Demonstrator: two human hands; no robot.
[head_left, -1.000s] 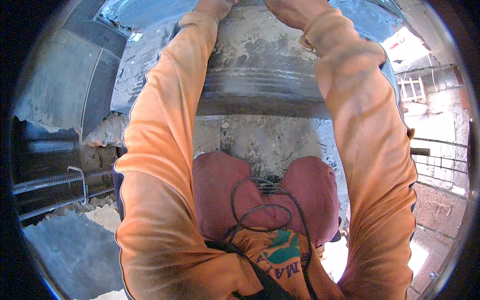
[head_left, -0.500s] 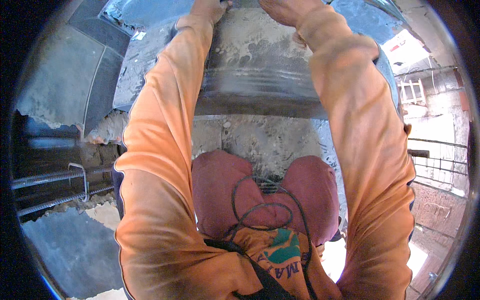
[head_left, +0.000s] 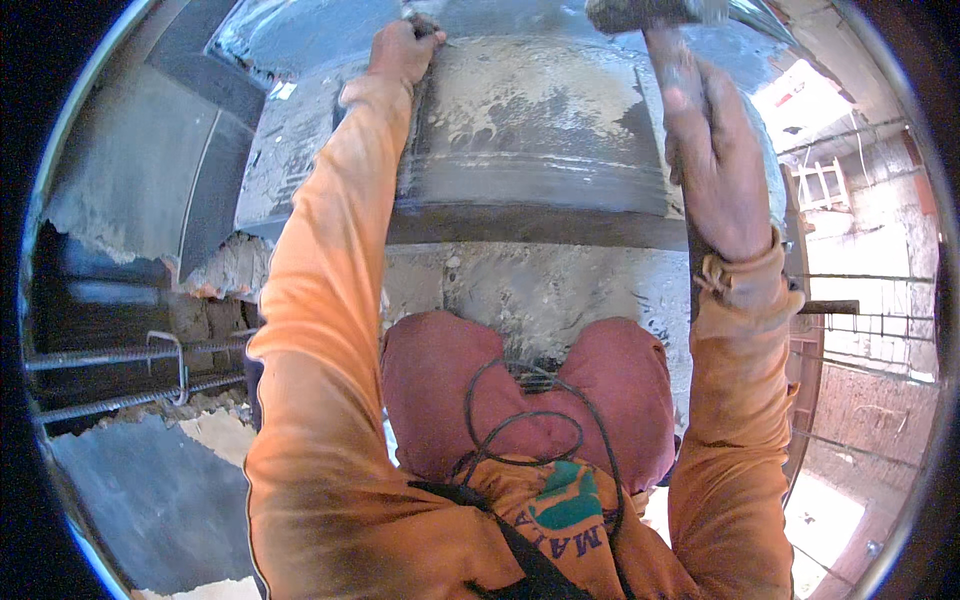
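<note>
My right hand [head_left: 725, 170] is wrapped round the handle of a hammer [head_left: 655, 14]; its dark, blocky head is raised over the far right of a grey step. The head is blurred at one end. At the far edge of the smeared grey slab [head_left: 540, 100], my left hand [head_left: 403, 52] is closed, fingertips pinched together. A small dark thing shows at those fingertips, too small to name. Both forearms wear orange sleeves and reach forward over my bent knees [head_left: 445, 375].
Ribbed steel bars [head_left: 110, 357] stick out across a dark gap at the left, beside broken concrete [head_left: 220, 265]. Grey slabs [head_left: 150, 500] lie around it. A black cord [head_left: 530, 412] loops over my lap. At the right stands a white ladder-like frame [head_left: 822, 185], near thin bars and brickwork.
My right hand has come back toward me and to the right, and the hammer is now in view. The left hand shows lower in the picture, still at the slab's far edge.
</note>
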